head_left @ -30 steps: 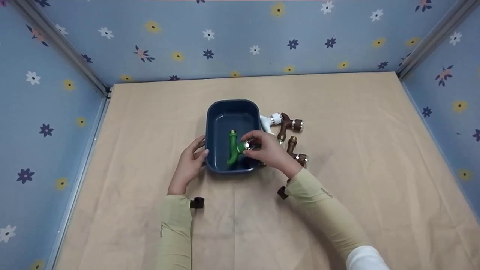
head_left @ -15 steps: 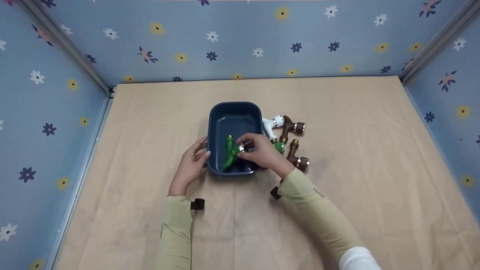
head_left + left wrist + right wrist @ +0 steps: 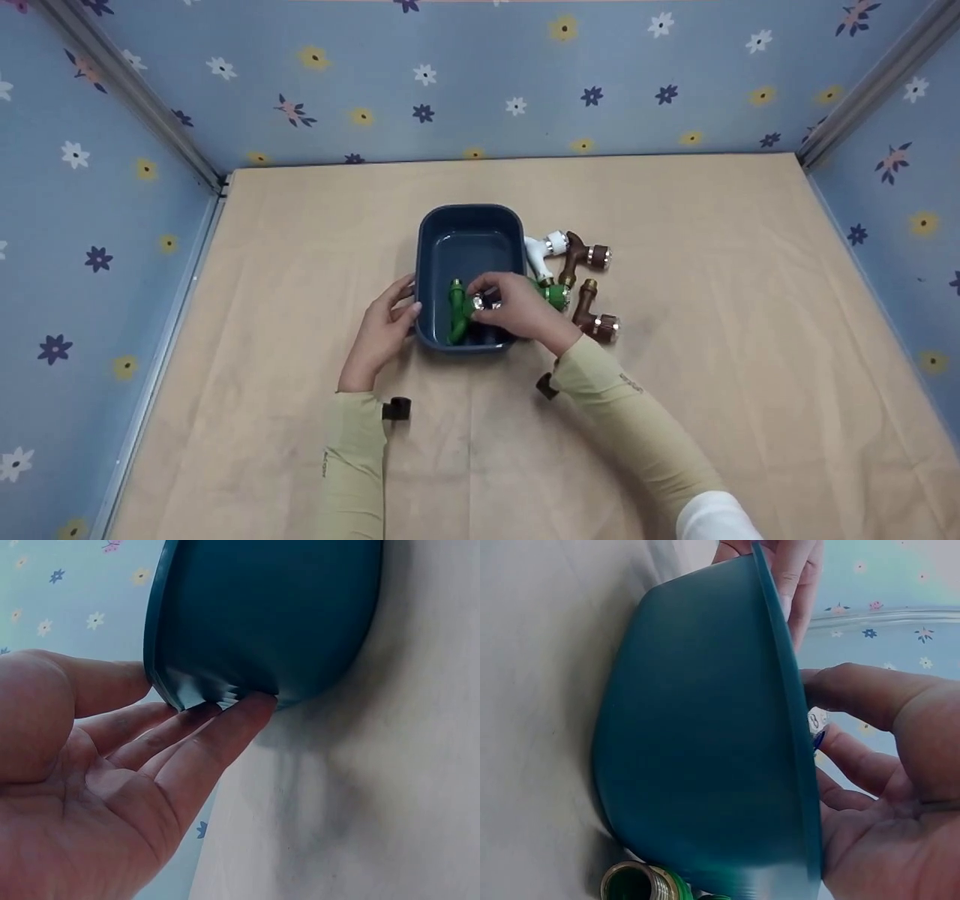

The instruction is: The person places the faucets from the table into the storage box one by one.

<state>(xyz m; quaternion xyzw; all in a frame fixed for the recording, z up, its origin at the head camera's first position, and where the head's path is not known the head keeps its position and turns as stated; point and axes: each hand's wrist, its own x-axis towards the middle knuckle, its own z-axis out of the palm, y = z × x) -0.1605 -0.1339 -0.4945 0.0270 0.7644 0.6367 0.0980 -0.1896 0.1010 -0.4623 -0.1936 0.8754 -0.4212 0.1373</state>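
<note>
A dark blue basin (image 3: 471, 209) stands on the table in the head view. Inside it, my right hand (image 3: 521, 306) pinches a green tap (image 3: 456, 304) by its chrome-trimmed handle; the tap's body is near the left wall, brass threaded end pointing away. My left hand (image 3: 381, 330) touches the basin's left outer side. In the left wrist view its nearly straight fingers (image 3: 214, 739) lie against the wall, with the thumb at the rim. In the right wrist view the basin wall hides most of what the right hand holds.
Right of the basin lie a white tap (image 3: 538, 259), another green tap (image 3: 555, 297) and two brown taps, one farther back (image 3: 574, 255) and one nearer (image 3: 586, 313). Flowered blue panels (image 3: 480, 82) border the tan-covered table (image 3: 315, 225) at the back and sides.
The right hand has carried the green tap left and toward the near end of the basin, lower in the head view. The left hand stays at the basin's side.
</note>
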